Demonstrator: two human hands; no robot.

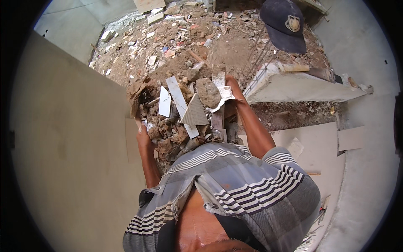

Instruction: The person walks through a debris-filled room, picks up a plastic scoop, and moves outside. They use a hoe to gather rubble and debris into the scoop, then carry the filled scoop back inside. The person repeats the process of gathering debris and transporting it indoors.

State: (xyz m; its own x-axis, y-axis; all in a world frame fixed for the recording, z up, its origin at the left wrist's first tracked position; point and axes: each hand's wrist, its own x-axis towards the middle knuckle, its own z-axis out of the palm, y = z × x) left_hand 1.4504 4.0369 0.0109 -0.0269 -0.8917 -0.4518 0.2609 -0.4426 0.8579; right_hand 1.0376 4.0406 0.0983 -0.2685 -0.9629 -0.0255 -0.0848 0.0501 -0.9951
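A heaped load of rubble (pixel 168 130) rests close against my striped shirt, between my two arms. Its container is mostly hidden; a torn brown edge (pixel 136 94) shows at the left. On top lie a narrow white tile strip (pixel 176 94), a smaller white tile piece (pixel 165 102), a ridged grey-beige tile shard (pixel 195 112) and a rounded lump of masonry (pixel 208 93). My left hand (pixel 143 135) is closed on the load's left side. At its far right side, my right hand (pixel 233 87) grips too, its fingers partly hidden behind white broken pieces (pixel 226 92).
Broken tile and earth cover the ground (pixel 168 46) ahead. A bare wall (pixel 71 138) runs close along my left. To the right, a low broken wall (pixel 302 86) with thin rods juts in. Beyond it is a dark blue cap (pixel 283 27) with a badge.
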